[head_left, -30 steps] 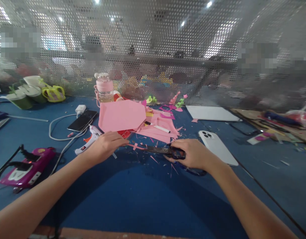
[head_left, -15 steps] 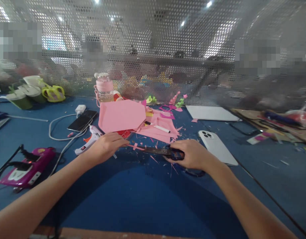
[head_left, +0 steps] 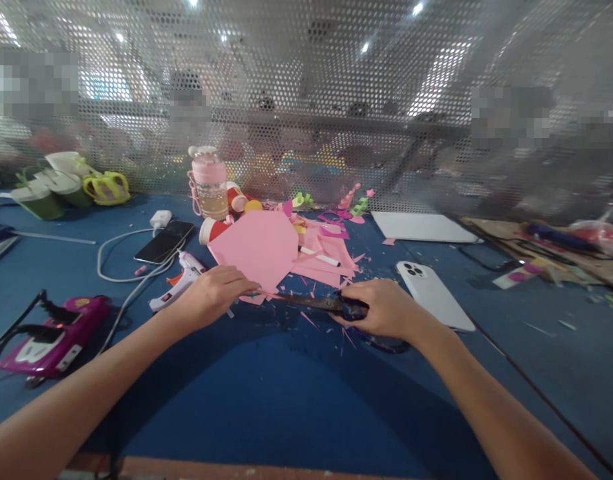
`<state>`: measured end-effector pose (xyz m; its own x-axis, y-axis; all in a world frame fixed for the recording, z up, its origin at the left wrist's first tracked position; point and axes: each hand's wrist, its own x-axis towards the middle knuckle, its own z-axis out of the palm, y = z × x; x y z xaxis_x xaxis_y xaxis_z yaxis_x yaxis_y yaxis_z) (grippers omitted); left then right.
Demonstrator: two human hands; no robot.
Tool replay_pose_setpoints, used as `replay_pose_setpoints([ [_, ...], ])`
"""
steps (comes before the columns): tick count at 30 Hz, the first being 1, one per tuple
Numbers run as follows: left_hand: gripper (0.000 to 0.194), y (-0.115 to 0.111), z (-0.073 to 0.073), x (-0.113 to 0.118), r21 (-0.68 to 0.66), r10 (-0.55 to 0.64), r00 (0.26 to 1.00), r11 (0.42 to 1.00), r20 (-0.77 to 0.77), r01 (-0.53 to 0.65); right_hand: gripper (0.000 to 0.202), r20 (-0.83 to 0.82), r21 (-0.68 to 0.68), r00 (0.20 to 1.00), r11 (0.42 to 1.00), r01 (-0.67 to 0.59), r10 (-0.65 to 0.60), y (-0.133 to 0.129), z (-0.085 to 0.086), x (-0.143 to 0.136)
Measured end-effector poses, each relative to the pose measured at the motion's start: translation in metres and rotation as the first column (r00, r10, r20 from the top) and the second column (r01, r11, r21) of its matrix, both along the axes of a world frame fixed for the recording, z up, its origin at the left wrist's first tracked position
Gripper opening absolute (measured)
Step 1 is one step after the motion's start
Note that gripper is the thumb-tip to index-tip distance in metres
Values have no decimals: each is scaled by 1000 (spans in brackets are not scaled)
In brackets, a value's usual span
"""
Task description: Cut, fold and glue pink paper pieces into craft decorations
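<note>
Left hand pinches pink paper by its edge, over the blue surface; right hand wraps the handles of scissors, tips toward the paper. I judge paper light, pliable, easily creased; best held by an edge.

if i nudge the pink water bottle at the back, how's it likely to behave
The pink water bottle probably has some weight low down, since what looks like liquid shows in its lower part. Standing tall and upright, it may tip if pushed near the top. Its sides look rounded, so it could roll once knocked over.
</note>
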<state>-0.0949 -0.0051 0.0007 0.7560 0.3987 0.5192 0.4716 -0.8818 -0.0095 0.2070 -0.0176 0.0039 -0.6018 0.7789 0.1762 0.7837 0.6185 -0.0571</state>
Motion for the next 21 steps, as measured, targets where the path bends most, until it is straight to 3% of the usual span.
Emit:
replay_pose_setpoints([
  [13,27,-2,-1,2,-22,13,1000,1000,0,-13,32,-11,41,1000,999,9,-9,2,-5,0],
  [17,25,-2,-3,6,-89,14,997,996,78,-7,32,9,91,982,978,188,-190,5,-5,0],
  [19,22,-4,-2,9,-209,82,987,976,139,-52,27,24,111,941,937,332,-336,7,-4,0],
  [21,18,-7,-1,13,-389,188,962,916,199,-98,24,37,130,881,876,464,-472,9,-2,1],
])
